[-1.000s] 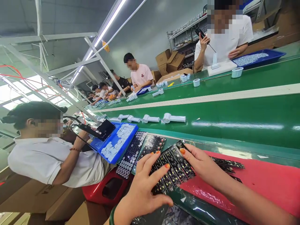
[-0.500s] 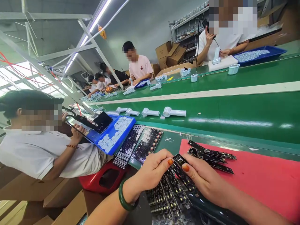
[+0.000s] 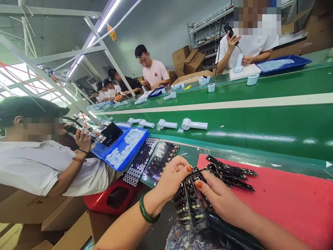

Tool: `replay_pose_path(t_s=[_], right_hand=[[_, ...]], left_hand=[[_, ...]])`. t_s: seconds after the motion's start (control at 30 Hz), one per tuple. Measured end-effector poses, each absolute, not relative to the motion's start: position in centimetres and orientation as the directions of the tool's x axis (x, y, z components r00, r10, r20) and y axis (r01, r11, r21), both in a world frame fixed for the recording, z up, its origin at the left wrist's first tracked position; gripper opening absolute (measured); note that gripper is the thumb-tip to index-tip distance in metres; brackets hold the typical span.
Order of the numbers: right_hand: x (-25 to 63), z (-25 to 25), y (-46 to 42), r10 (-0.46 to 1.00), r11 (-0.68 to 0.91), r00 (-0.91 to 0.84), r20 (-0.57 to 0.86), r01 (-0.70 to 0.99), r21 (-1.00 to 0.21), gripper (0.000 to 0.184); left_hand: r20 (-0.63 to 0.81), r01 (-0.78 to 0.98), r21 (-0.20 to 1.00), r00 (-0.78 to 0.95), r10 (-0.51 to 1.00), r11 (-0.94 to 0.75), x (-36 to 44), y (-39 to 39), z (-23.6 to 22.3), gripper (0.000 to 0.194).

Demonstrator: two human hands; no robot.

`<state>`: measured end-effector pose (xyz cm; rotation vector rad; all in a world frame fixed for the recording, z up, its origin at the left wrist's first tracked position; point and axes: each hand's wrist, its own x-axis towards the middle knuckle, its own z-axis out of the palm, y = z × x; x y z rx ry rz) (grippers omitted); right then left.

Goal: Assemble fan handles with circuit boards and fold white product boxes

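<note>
Workshop w/ green belt [image 3: 273,118] running across; near surface [image 3: 149,180] carries a red mat [image 3: 283,208] at approx 4 o'clock in view. L hand [image 3: 170,180] closed, thumb & fingers pinching top end of strip PCBs [image 3: 191,199]; R hand [image 3: 220,196] gripping same bunch on its 3 o'clock side, thumb in front. Strips hang fanned toward 6 o'clock, lower ends blurred. Loose PCBs [image 3: 234,167] on mat, approx 1 o'clock from R hand; PCB panel [image 3: 162,158] at 11 from L hand, blue tray [image 3: 134,152] farther out at 10.
</note>
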<state>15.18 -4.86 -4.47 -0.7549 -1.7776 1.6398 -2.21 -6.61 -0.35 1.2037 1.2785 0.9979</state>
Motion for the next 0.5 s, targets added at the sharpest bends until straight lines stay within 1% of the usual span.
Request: replay_pose_path(t_s=[0.03,0.07,0.1,0.13,0.17,0.2,0.23,0.27,0.3,0.33,0.37,0.43,0.5], right_hand=[[15.2,-4.7,-4.9,0.738,0.08,-0.672,0.064,-0.007,-0.997,0.049],[15.2,-4.9,-4.9,0.733,0.075,-0.675,0.078,-0.033,-0.997,0.049],[15.2,-5.0,-5.0,0.742,0.047,-0.665,0.08,-0.068,-0.997,0.049],[15.1,-5.1,-5.1,0.757,-0.013,-0.65,0.06,-0.107,-0.994,0.051],[14.9,-5.1,-5.3,0.77,-0.107,-0.638,0.014,-0.15,-0.983,0.055],[14.6,-5.0,-5.6,0.77,-0.219,-0.636,-0.051,-0.188,-0.958,0.06],[14.3,-4.9,-6.0,0.756,-0.325,-0.644,-0.119,-0.21,-0.922,0.064],[13.9,-4.8,-6.3,0.732,-0.409,-0.658,-0.178,-0.215,-0.887,0.068],[13.6,-4.7,-6.7,0.711,-0.463,-0.669,-0.219,-0.211,-0.861,0.071],[13.3,-4.7,-6.9,0.703,-0.485,-0.67,-0.24,-0.205,-0.85,0.073],[13.2,-4.8,-7.1,0.717,-0.476,-0.654,-0.239,-0.21,-0.854,0.076],[13.1,-5.1,-7.0,0.782,-0.405,-0.594,-0.192,-0.249,-0.88,0.075],[13.4,-5.5,-6.6,0.832,-0.324,-0.539,-0.132,-0.278,-0.904,0.071]], left_hand=[[-0.197,-0.033,0.978,0.165,0.967,0.205,-2.2,-6.5,-0.7,0.038],[-0.213,-0.11,0.964,0.227,0.95,0.242,-2.1,-6.4,-0.9,0.038],[-0.2,-0.127,0.964,0.234,0.951,0.234,-2.0,-6.3,-1.0,0.038],[-0.161,-0.083,0.981,0.179,0.971,0.178,-1.8,-6.2,-1.0,0.035],[-0.094,0.029,0.995,0.076,0.993,0.092,-1.5,-6.0,-0.9,0.031],[0.002,0.199,0.98,-0.04,0.999,0.006,-1.3,-5.8,-0.8,0.024],[0.112,0.386,0.92,-0.115,0.987,-0.059,-1.0,-5.7,-0.5,0.017],[0.204,0.546,0.832,-0.129,0.97,-0.102,-0.7,-5.5,-0.3,0.011],[0.258,0.653,0.746,-0.099,0.961,-0.133,-0.5,-5.4,-0.1,0.009],[0.274,0.705,0.693,-0.06,0.96,-0.154,-0.5,-5.4,0.1,0.01],[0.265,0.715,0.679,-0.027,0.964,-0.166,-0.5,-5.4,0.3,0.012],[0.224,0.697,0.696,0.019,0.974,-0.173,-1.2,-5.7,0.5,0.017],[0.157,0.699,0.696,0.076,0.985,-0.165,-2.2,-6.2,0.6,0.02]])
